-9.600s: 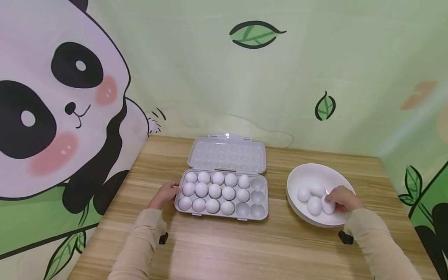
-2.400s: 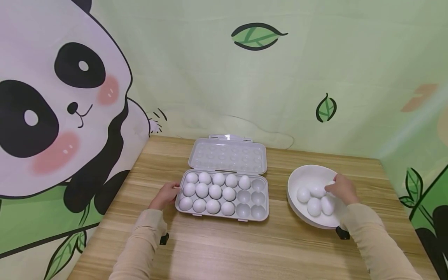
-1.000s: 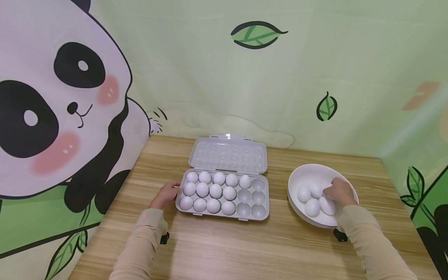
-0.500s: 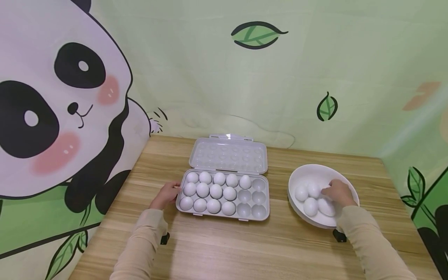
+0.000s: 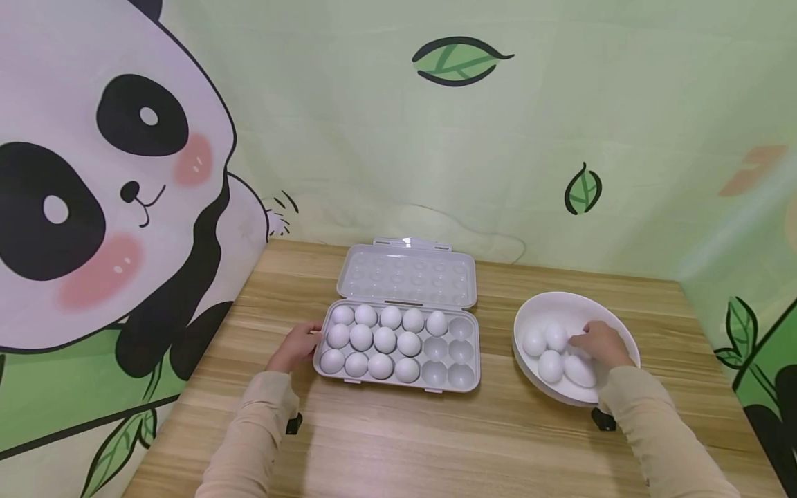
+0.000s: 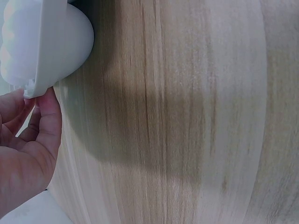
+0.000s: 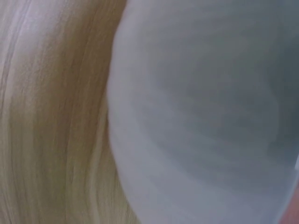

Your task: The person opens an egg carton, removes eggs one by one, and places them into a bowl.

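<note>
An open grey plastic egg carton lies mid-table, hinged lid folded back. White eggs fill most of its cups; those at the right end are bare. At its left end my left hand pinches the rim, and the left wrist view shows thumb and fingers on that edge. To the right stands a white bowl with several eggs inside. My right hand is down in it, fingers curled round an egg that the hand hides. In the right wrist view the bowl wall blocks the fingers.
The wooden table carries the carton and the bowl. A printed fabric backdrop with a panda and leaves rises behind the table and along its sides. A gap of tabletop separates carton from bowl.
An egg has left the carton's middle row since the oldest frame. In the last second my right hand shifts slightly left inside the bowl, and the eggs there slide left. My left hand stays put.
</note>
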The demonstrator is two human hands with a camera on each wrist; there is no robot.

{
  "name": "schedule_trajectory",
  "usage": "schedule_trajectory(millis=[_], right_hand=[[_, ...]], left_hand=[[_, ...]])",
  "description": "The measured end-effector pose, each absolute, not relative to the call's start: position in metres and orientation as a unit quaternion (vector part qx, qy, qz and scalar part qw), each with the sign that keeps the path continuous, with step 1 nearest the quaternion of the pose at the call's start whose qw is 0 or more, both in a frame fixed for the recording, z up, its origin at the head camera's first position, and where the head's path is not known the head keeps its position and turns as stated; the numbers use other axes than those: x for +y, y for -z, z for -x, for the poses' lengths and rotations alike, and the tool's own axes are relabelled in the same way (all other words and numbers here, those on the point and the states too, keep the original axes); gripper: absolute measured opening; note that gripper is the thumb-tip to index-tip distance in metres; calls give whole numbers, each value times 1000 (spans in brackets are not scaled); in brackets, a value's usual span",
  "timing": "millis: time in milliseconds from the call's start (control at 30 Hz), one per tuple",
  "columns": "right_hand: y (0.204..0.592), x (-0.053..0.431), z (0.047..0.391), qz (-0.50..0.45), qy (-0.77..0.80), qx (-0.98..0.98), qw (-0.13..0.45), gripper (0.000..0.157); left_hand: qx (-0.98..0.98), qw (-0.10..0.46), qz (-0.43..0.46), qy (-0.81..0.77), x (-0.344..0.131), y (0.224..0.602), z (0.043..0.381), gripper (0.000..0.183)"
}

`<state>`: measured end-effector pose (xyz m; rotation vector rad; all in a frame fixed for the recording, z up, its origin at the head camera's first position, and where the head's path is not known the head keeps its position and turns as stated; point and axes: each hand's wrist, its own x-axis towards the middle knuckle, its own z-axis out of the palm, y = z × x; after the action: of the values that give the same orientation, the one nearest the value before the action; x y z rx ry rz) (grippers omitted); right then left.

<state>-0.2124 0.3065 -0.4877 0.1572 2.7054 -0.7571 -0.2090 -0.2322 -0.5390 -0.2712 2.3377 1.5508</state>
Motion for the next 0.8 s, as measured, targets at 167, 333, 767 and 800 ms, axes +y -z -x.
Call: schedule_trajectory(millis=[167, 333, 767, 800], right_hand=[[486, 307, 211, -50, 263, 950, 160, 36], [486, 309, 211, -50, 259, 952, 154, 28], [475, 300, 224, -61, 252, 960, 106, 39], [472, 296, 226, -65, 256, 959, 106, 40]], left_hand=[[821, 159, 95, -540, -233, 542, 210, 31], [816, 162, 94, -547, -234, 546, 211, 32], [815, 160, 100, -547, -234, 547, 211, 32], [815, 161, 100, -547, -234, 547, 212, 32]])
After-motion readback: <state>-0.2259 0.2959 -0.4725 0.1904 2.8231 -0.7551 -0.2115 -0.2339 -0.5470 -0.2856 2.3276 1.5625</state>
